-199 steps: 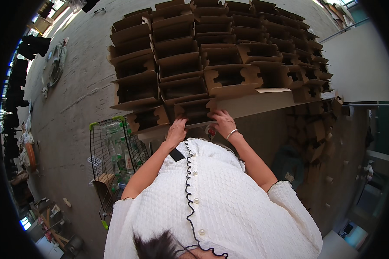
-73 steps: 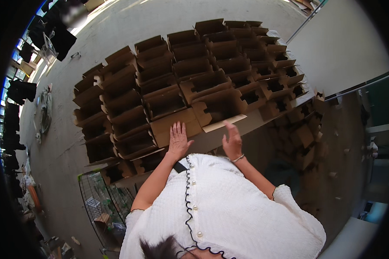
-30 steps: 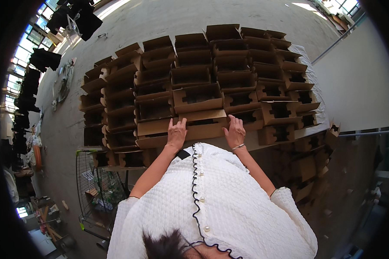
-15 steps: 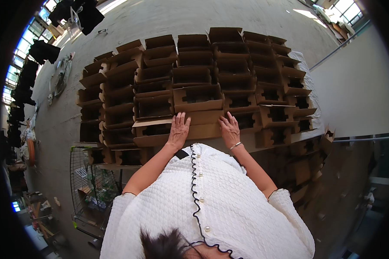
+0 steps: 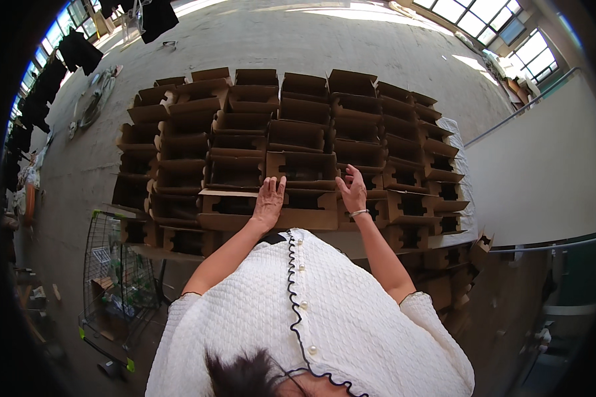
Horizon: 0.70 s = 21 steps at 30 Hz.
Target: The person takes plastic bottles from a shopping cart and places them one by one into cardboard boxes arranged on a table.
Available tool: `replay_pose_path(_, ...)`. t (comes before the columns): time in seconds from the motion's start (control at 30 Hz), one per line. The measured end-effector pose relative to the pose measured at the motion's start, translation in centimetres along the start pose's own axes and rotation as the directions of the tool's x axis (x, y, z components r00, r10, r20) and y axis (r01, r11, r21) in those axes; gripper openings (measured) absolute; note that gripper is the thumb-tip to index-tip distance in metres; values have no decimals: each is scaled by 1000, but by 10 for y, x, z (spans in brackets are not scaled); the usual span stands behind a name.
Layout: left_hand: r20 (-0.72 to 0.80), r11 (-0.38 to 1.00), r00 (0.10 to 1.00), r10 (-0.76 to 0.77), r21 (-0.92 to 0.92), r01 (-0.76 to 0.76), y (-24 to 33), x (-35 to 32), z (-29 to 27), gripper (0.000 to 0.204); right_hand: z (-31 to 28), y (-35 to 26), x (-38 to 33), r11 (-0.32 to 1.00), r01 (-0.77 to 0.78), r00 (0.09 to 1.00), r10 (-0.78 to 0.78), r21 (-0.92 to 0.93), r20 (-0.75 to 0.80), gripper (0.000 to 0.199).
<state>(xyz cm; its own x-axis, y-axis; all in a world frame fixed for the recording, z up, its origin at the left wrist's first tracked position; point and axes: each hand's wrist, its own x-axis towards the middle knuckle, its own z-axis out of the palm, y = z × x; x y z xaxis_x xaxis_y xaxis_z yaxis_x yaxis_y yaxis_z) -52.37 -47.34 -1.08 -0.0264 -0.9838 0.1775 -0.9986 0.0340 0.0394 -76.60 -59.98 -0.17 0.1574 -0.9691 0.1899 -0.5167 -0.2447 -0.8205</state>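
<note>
An open brown cardboard box point(image 5: 308, 220) stands in the near row, straight in front of my body. My left hand point(image 5: 269, 204) rests over its left end, where it meets the neighbouring box point(image 5: 226, 220), with fingers stretched forward and nothing held. At the right end of the same box is my right hand point(image 5: 354, 192), fingers apart and raised a little; whether it touches the cardboard I cannot tell. Just beyond both hands sits another open box point(image 5: 302, 182) with its far wall upright. The insides of the boxes look dark.
Rows of similar open cardboard boxes point(image 5: 298, 135) cover the table. A wire cart point(image 5: 109, 278) stands at the left. More boxes point(image 5: 447, 291) lie below the table's right side. A white panel point(image 5: 536, 172) rises at the right, and dark garments point(image 5: 36, 112) hang far left.
The flap that covered the near middle box between my hands has opened, showing its inside. My right hand has lifted its fingers. The view has tilted up slightly, showing more floor and windows.
</note>
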Motion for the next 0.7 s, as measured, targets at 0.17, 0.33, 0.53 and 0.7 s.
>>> replay_pose_path(0.17, 0, 1000, 1000, -9, 0, 9, 1, -6, 17, 66, 22, 0, 26, 987, 122, 991, -116, -99, 64, 58)
replay_pose_path(0.33, -75, 1000, 997, -17, 24, 19, 2, -11, 17, 51, 34, -18, 45, 963, 111, 993, -117, -244, -13, 66)
replay_pose_path(0.53, -143, 994, 990, -18, 101, 33, 4, -13, 35, 50, 49, -3, 87, 857, 224, 963, -120, -465, 242, 22)
replay_pose_path(0.7, -191, 989, 982, -4, 144, 32, 10, -12, 40, 43, 51, 5, 121, 825, 163, 973, -43, -542, 228, 24)
